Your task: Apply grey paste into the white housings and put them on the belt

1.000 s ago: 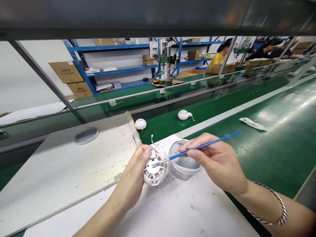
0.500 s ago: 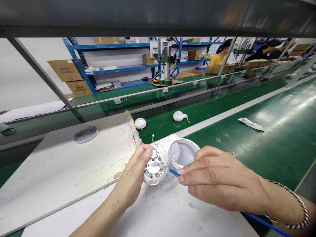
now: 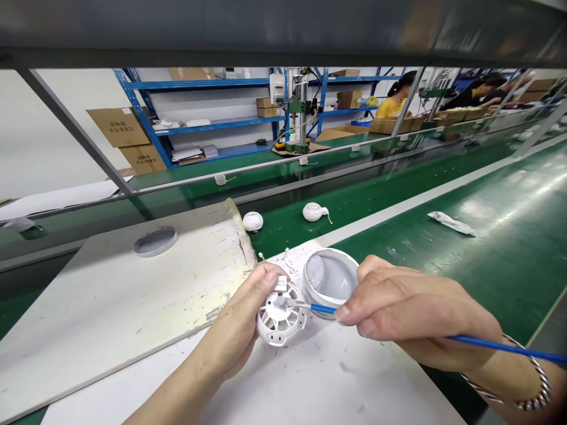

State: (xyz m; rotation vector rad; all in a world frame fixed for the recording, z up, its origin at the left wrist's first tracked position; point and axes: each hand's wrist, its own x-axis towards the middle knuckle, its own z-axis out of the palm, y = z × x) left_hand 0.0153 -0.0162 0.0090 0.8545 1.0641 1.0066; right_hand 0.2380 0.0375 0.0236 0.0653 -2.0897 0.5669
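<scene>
My left hand [image 3: 243,319] grips a round white slotted housing [image 3: 275,333] by its left edge, thumb on top. In my right hand [image 3: 411,307] is a blue-handled brush [image 3: 322,309], pinched near its front. The brush's grey-coated tip touches the middle of the housing. Just behind, a white tub [image 3: 312,295] holds grey paste, with a lump of it at the left inside. A round lid [image 3: 155,241] with grey residue lies on the board to the left.
A white board [image 3: 110,295] covers the left side. Two round white parts [image 3: 253,221] [image 3: 312,212] sit on the green belt [image 3: 283,233]. At the right lies a plastic-wrapped item [image 3: 450,224]. A grey bar crosses overhead. People work at the far right.
My right hand has turned and shifted right, showing more of the brush handle. The housing has tilted slightly and come a little nearer. One white part on the belt has moved left.
</scene>
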